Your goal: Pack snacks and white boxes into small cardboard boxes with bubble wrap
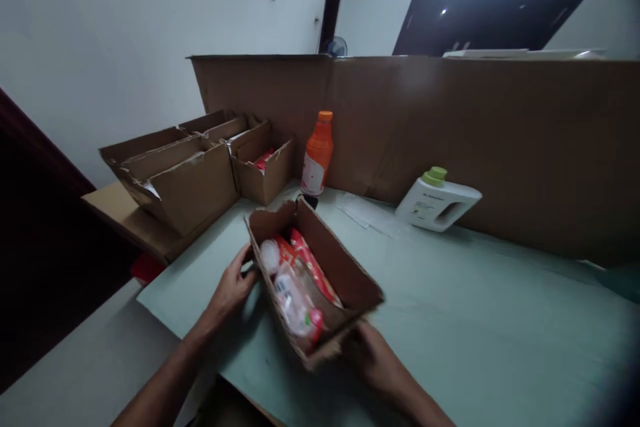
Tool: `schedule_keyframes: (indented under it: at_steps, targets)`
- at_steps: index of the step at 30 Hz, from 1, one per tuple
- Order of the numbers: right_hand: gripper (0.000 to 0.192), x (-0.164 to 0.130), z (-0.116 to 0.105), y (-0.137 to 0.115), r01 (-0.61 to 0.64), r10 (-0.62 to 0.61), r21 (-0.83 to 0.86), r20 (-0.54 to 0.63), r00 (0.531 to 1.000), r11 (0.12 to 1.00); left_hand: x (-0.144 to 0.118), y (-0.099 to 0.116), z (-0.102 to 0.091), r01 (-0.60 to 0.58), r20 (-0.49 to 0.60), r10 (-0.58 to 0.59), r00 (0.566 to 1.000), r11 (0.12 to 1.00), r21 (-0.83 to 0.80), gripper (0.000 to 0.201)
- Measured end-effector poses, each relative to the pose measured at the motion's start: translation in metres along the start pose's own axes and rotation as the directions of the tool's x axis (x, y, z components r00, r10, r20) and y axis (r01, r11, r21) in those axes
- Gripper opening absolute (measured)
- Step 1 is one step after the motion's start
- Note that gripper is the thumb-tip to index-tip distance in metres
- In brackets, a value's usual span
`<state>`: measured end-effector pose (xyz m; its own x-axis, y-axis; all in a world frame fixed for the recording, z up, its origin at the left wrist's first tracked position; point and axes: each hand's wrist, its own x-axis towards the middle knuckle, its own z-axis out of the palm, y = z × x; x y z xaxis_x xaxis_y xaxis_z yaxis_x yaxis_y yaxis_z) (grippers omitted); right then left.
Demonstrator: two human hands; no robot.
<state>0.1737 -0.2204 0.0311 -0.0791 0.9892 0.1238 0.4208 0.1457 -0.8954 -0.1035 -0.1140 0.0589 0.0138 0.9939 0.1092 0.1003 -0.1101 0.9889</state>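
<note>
A small open cardboard box (350, 267) is between my two hands, tilted over the near part of the table. My left hand (235, 288) grips its left side, fingers partly behind the wall. At the near right corner, my right hand (373, 357) holds the box from below, slightly blurred, with its fingertips hidden. Inside the box lie a long red packet (315, 265), a clear-wrapped pale pink pack (294, 303) with a red end, and a whitish round item (270, 256).
Several cardboard bins (195, 187) stand at the left, one holding a red packet (263, 159). An orange bottle (319, 153) and a white jug with a green cap (437, 203) stand by the cardboard partition (525, 147). Flat clear plastic (367, 212) lies on the pale green table (475, 320).
</note>
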Motion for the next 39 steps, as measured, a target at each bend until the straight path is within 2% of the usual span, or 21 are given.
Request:
schedule_keyframes:
  at_steps: [3,6,8,11,13,15,20,23,25,30,34,37,39]
  targets:
    - [0.074,0.047,0.050,-0.024,0.043,-0.082,0.251,0.148,0.986,0.967,0.026,0.005,-0.041,0.018,-0.103,-0.017,0.995,1.000,0.007,0.057]
    - [0.094,0.081,0.100,-0.033,-0.031,-0.079,0.391,0.261,0.962,0.920,0.018,0.005,-0.072,0.024,-0.240,-0.020,0.970,1.000,0.010,0.053]
    - [0.099,0.094,0.125,-0.032,-0.072,-0.075,0.418,0.326,0.943,0.906,0.000,0.001,-0.082,0.012,-0.338,-0.009,0.941,1.000,0.007,0.056]
    - [0.098,0.114,0.145,-0.027,-0.028,-0.121,0.430,0.315,0.941,0.902,-0.025,-0.009,-0.078,0.018,-0.392,-0.019,0.920,1.000,-0.007,0.068]
    - [0.098,0.128,0.153,-0.026,0.026,-0.151,0.418,0.270,0.951,0.908,-0.028,-0.018,-0.071,0.041,-0.401,-0.031,0.916,0.999,0.016,0.084]
    - [0.097,0.143,0.159,-0.026,0.065,-0.165,0.384,0.231,0.959,0.921,-0.020,-0.026,-0.065,0.045,-0.437,-0.013,0.899,0.997,0.062,0.095]
    - [0.092,0.163,0.176,-0.029,0.106,-0.178,0.332,0.194,0.965,0.937,0.011,-0.032,-0.066,0.013,-0.472,0.067,0.879,0.986,0.165,0.088]
    - [0.087,0.166,0.179,-0.028,0.125,-0.197,0.321,0.202,0.959,0.939,0.020,-0.035,-0.067,0.068,-0.546,0.106,0.831,0.955,0.289,0.084]
    - [0.084,0.166,0.178,-0.027,0.142,-0.217,0.314,0.219,0.951,0.939,0.022,-0.039,-0.067,0.090,-0.568,0.114,0.815,0.943,0.319,0.080]
    - [0.078,0.164,0.173,-0.026,0.195,-0.268,0.280,0.251,0.930,0.940,0.031,-0.046,-0.073,0.065,-0.510,0.094,0.855,0.956,0.286,0.064]
    - [0.073,0.166,0.172,-0.029,0.270,-0.317,0.202,0.259,0.912,0.941,0.039,-0.043,-0.079,0.054,-0.484,0.099,0.870,0.955,0.292,0.063]
    - [0.063,0.168,0.171,-0.036,0.332,-0.345,0.092,0.268,0.900,0.939,0.029,-0.041,-0.070,0.052,-0.504,0.114,0.856,0.951,0.304,0.072]
    - [0.054,0.165,0.168,-0.042,0.367,-0.352,0.006,0.295,0.888,0.930,0.011,-0.041,-0.057,0.034,-0.479,0.129,0.868,0.948,0.317,0.077]
